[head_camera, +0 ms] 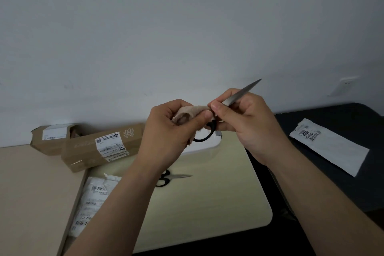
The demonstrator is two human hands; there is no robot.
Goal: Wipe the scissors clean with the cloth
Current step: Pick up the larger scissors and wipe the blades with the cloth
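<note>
While both hands are held up over the table [207, 203], the right hand [247, 124] pinches the scissors [241, 92] by the shut blades. The sharp tip points up and to the right. The left hand [166, 131] grips the cloth [188, 112], bunched up against the blades near the black handle. Down below, spare scissors [166, 178] lie on the table, close to two brown boxes [99, 147] and a white bag [93, 199].

The number 3006 is printed on the label of the white mailer bag [332, 147], right of the pale table [207, 203]. Other labels cannot be read.
</note>
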